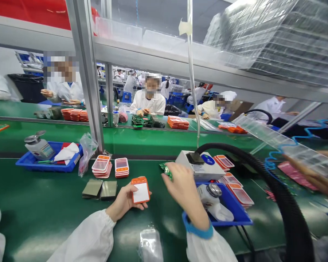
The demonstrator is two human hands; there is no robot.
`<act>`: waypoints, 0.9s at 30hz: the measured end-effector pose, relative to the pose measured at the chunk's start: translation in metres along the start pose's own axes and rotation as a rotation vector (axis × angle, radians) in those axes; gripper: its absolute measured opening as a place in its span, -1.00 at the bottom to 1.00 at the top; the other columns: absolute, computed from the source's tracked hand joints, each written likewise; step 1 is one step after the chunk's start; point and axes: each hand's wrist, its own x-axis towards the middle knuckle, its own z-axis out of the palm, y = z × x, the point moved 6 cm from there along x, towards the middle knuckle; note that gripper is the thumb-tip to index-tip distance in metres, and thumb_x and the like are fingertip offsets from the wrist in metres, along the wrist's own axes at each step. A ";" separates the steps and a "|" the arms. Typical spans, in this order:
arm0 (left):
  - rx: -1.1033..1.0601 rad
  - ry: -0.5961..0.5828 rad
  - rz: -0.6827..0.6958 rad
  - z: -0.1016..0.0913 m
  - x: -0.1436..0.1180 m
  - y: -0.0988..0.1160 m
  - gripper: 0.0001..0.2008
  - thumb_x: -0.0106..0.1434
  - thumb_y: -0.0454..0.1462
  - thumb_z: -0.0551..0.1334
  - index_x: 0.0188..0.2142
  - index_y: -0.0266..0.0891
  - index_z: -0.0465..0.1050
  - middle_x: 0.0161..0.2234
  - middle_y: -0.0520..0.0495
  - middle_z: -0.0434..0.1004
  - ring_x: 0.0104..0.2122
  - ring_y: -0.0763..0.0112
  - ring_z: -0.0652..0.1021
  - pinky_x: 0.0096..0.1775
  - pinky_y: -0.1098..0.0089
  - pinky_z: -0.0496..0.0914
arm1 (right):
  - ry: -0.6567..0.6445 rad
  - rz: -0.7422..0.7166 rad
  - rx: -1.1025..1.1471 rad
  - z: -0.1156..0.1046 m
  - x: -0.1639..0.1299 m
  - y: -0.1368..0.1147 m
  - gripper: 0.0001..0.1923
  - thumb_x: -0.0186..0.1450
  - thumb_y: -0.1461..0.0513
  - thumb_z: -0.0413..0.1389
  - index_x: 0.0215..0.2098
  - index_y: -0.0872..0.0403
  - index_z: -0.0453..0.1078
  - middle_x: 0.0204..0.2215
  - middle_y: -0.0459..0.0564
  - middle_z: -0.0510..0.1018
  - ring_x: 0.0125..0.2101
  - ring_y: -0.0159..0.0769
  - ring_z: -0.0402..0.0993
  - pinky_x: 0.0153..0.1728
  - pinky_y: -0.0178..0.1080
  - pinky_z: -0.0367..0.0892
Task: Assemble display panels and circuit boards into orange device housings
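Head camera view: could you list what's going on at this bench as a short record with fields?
Left hand: the left hand holds an orange-framed white panel above the green bench.
Right hand: the right hand grips a small green circuit board.
Nearby: two stacks of orange-framed panels, two dark plates, a white box unit, and a blue tray with a dispenser bottle.
Others: people in white coats across the belt.

The table (pixel 43 214) is deep green. The card (pixel 140 190) has an orange rim and white face — like the stacked cards (pixel 121 167). The tray (pixel 30 161) is blue, the hose (pixel 287 203) black, the sleeves (pixel 90 238) white — one cuff (pixel 198 231) blue.
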 end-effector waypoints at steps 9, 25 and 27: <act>0.096 0.047 0.005 0.007 -0.004 0.002 -0.42 0.03 -0.33 0.09 0.09 -0.35 0.13 -0.17 -0.34 0.55 -0.46 0.23 0.57 -0.43 0.29 0.42 | -0.264 0.220 -0.194 0.053 -0.006 0.025 -0.43 0.25 0.34 0.06 0.21 0.31 0.12 -0.08 0.40 0.49 -0.04 0.08 0.44 0.08 0.12 0.02; -0.166 -0.012 -0.018 0.007 -0.003 0.006 -0.18 0.02 -0.46 0.13 0.29 -0.31 -0.09 -0.12 -0.30 0.56 -0.08 0.01 0.55 0.11 -0.01 0.27 | 0.142 0.515 0.214 0.012 -0.015 0.040 -0.52 0.24 0.46 -0.23 0.00 0.27 0.39 -0.11 0.26 0.56 -0.03 -0.10 0.46 0.18 -0.02 0.05; -0.190 0.004 -0.011 0.006 -0.002 0.004 -0.18 0.00 -0.45 0.12 0.28 -0.32 -0.08 -0.13 -0.31 0.56 -0.07 0.03 0.55 0.11 0.01 0.26 | 0.195 0.562 0.351 0.007 -0.021 0.044 -0.54 0.30 0.35 -0.22 0.00 0.26 0.40 -0.08 0.30 0.54 -0.01 -0.02 0.43 0.14 0.06 0.10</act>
